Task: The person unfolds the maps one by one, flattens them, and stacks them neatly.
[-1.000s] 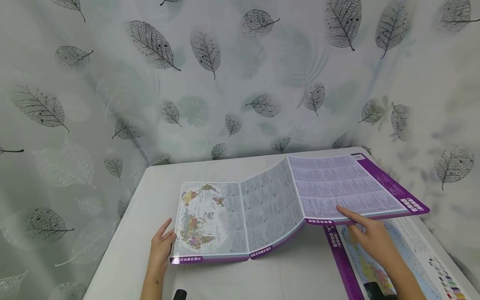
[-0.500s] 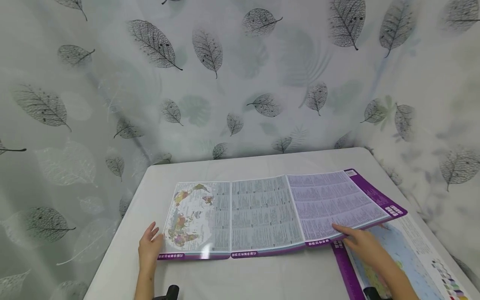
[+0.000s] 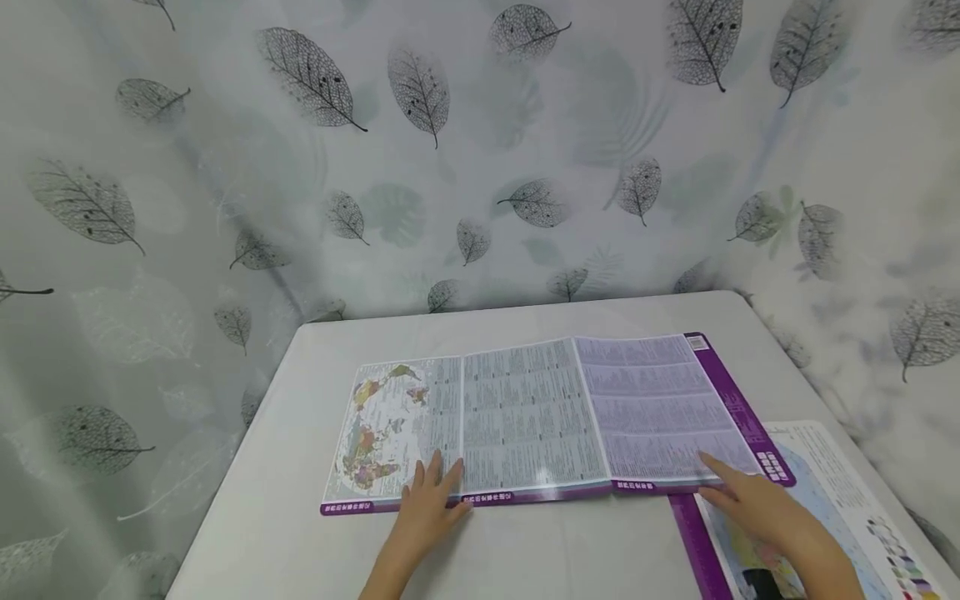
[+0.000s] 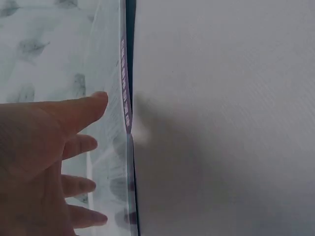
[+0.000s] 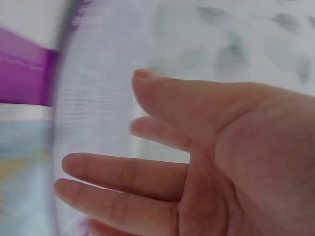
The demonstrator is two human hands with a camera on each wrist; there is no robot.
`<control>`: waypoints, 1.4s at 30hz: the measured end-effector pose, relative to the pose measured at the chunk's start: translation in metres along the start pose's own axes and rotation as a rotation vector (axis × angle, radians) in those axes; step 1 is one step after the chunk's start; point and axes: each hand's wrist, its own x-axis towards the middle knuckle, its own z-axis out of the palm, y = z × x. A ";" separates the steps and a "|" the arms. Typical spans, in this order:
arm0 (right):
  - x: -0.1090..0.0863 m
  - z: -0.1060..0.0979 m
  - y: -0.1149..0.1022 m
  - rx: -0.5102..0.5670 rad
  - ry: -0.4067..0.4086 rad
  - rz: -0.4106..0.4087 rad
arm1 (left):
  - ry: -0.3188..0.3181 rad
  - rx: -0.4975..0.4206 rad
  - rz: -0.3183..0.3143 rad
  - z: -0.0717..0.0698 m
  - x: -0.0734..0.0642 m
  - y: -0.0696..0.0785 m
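A long folded sheet [image 3: 525,421] with a small world map, printed text panels and a purple border lies across the table, its creases slightly raised. My left hand [image 3: 423,508] is at its near edge, fingers spread over the crease between the map panel and the middle panel. In the left wrist view the fingers are straight and hold nothing. My right hand [image 3: 761,504] is at the right panel's near edge, index finger over the print. The right wrist view shows its fingers [image 5: 123,174] extended and the thumb apart from them.
A second map sheet [image 3: 821,483] with a purple border lies at the right of the white table [image 3: 555,550], partly under the folded sheet and my right forearm. A leaf-patterned curtain [image 3: 465,150] hangs behind the table and along its sides.
My left hand has let go of the sheet's left edge and moved right onto the first crease. The right panel has come down lower, and my right hand has moved slightly right and nearer.
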 end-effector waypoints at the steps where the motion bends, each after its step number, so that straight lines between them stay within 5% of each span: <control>1: -0.001 -0.005 -0.004 -0.018 0.017 -0.020 | -0.005 0.010 -0.006 0.002 0.003 0.003; 6: 0.011 0.002 -0.026 -0.107 0.099 -0.103 | -0.064 0.041 -0.017 0.012 0.016 0.018; 12: 0.039 0.044 -0.039 -0.136 0.008 -0.115 | -0.132 0.055 -0.064 0.020 0.027 0.026; 20: 0.073 0.058 -0.051 -0.236 -0.050 -0.046 | -0.150 0.091 -0.111 0.017 0.050 0.004; 34: 0.111 0.057 -0.068 -0.224 -0.117 -0.028 | -0.177 0.031 -0.142 0.005 0.077 -0.026; 42: 0.129 0.054 -0.072 -0.246 -0.099 -0.030 | -0.124 0.048 -0.136 -0.001 0.092 -0.033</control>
